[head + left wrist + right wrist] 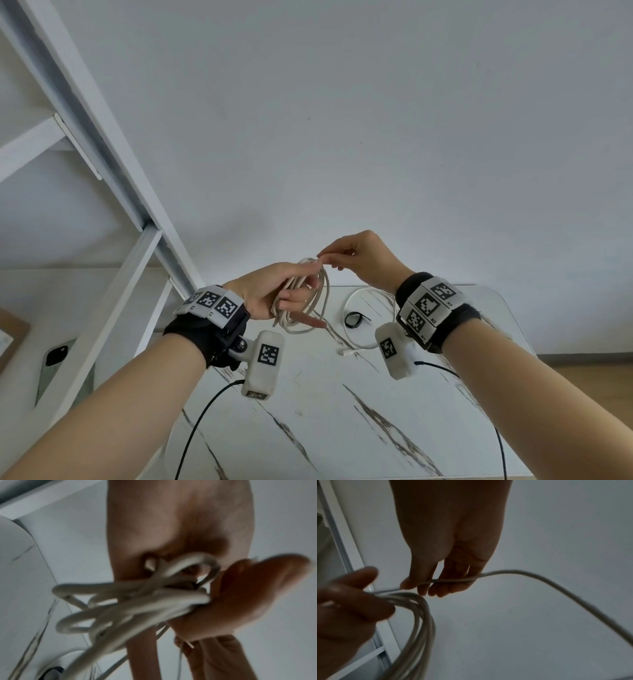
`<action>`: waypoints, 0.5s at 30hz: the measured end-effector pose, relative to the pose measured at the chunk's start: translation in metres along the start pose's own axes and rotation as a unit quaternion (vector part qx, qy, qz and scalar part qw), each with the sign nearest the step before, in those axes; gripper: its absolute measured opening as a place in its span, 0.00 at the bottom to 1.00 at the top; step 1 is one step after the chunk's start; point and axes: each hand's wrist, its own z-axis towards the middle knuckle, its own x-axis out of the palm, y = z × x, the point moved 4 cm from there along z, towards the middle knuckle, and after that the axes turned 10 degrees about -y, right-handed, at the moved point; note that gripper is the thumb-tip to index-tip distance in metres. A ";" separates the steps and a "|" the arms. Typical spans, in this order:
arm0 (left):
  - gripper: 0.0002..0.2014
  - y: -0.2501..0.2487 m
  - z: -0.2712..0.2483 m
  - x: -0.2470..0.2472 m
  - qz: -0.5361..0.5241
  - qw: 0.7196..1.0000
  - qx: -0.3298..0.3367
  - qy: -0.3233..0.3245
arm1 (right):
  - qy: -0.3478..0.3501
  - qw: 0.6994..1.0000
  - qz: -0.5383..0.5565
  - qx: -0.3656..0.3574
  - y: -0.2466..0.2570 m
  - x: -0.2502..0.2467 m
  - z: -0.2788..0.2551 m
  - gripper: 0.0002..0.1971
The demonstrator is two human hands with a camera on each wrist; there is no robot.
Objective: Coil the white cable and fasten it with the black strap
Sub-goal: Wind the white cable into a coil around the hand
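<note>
Nearest me, my forearms reach out over the marble-patterned surface [342, 428], each wrist wearing a black band with a camera module. On the floor at about 8 o'clock lies a phone [56, 370].

Above the surface my left hand [270, 291] has its grip clenched around several gathered loops of the white cable [317, 301]; the loops hang through my curled fingers, with the index finger [308, 264] stretched toward 1 o'clock along the top of the coil. In the left wrist view the bundle [137, 601] crosses my palm, though blur hides just how the loops lie.

My right hand [363, 262], at 1 o'clock from the left, pinches the running length of cable [522, 574] between thumb and fingertips [423, 588], just beside the top of the coil. From there the loose cable drops to the surface, curves round and ends in a small connector [343, 352] at 5 o'clock of the coil.

Inside that curve the black strap [354, 319] lies on the surface as a small ring, apart from both hands.

Beyond stand a white frame [102, 144] at 10 o'clock and a plain wall [376, 120].
</note>
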 end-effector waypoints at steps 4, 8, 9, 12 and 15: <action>0.12 -0.012 -0.011 0.009 -0.035 0.999 0.031 0.005 | -0.025 0.997 0.062 0.025 -0.014 0.005 -0.003 0.07; 0.12 -0.022 -0.016 0.015 -0.071 0.996 0.055 -0.010 | -0.034 0.996 0.075 0.036 -0.023 0.011 -0.006 0.08; 0.12 -0.024 -0.016 0.015 -0.080 0.995 0.059 -0.012 | -0.037 0.995 0.081 0.039 -0.025 0.013 -0.007 0.08; 0.11 -0.027 -0.017 0.016 -0.110 0.992 0.063 0.007 | -0.043 0.994 0.091 0.051 -0.029 0.021 -0.012 0.09; 0.11 -0.032 -0.017 0.017 -0.145 0.987 0.063 0.013 | -0.045 0.994 0.083 0.058 -0.033 0.030 -0.017 0.11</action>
